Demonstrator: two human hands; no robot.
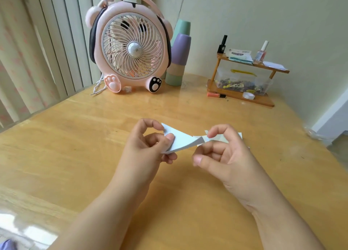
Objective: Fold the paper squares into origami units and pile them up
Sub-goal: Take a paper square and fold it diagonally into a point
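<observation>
From the head view, a pale blue paper square (180,139) was held in the air above the wooden table (75,146), about the middle of the table's width and nearer the person than the things along the wall. It had been folded to a triangle: its broad end sat at the left, two corners showing above and below the fingers there, and it tapered to a narrow tip at the right. The lower layer curled slightly open near that tip.

The left hand (148,146) gripped the broad end, fingers curled, the thumb pressed on the upper face and the forefinger arched over the top corner. The right hand (224,151) pinched the narrow tip between its forefinger and another finger; its thumb stuck out to the left below, touching nothing, and the remaining fingers were loosely curled.

Behind the right hand's fingers, more pale paper pieces (231,137) lay on the table, mostly hidden, so their number and shape could not be told.

At the far edge stood a pink bear-shaped fan (130,50), a stack of cups (178,53) just beside it to the right, and a small wooden shelf (244,97) carrying bottles and a clear box.
</observation>
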